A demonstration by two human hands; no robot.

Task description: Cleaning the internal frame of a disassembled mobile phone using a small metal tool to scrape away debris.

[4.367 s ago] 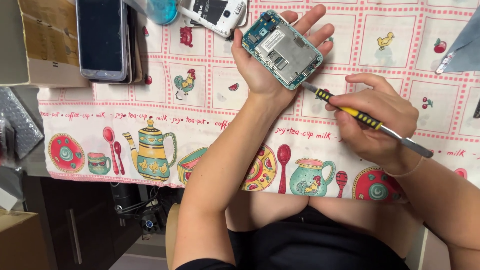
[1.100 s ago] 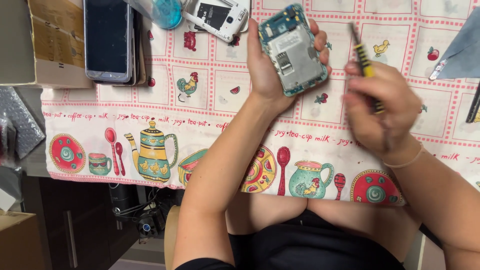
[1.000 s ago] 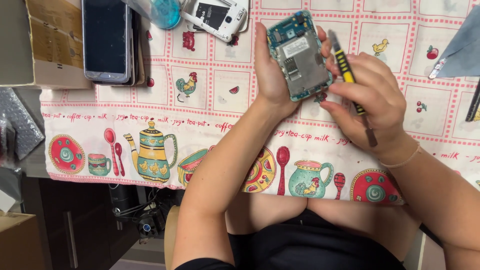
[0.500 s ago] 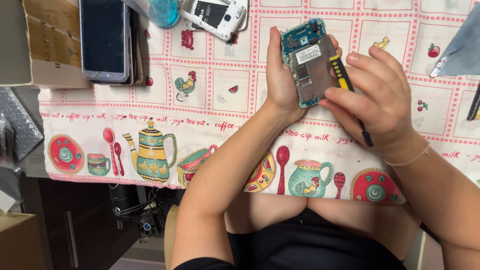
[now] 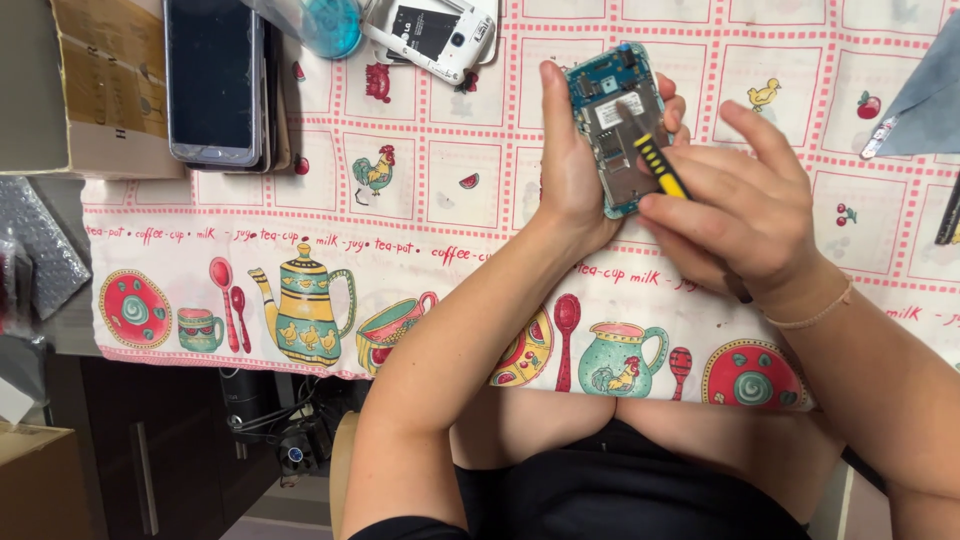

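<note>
My left hand [image 5: 568, 170] holds an opened phone [image 5: 612, 140] upright above the table, its blue circuit board and bare inner frame facing me. My right hand [image 5: 745, 215] grips a yellow-and-black screwdriver [image 5: 658, 165], fingers wrapped round the handle. The tool's tip rests on the upper part of the phone's inner frame, near a white label. Both forearms reach up from the bottom of the head view.
A patterned tablecloth [image 5: 420, 260] with teapots and cups covers the table. A stack of dark-screened phones [image 5: 215, 80] lies on a cardboard box [image 5: 100, 90] at top left. A white phone back [image 5: 430, 30] and a blue round thing [image 5: 330, 20] lie at top centre. A grey cloth [image 5: 925, 95] sits at top right.
My right hand has swung the screwdriver from beside the phone onto its inner face. My left hand has turned the phone more upright and shifted it slightly right.
</note>
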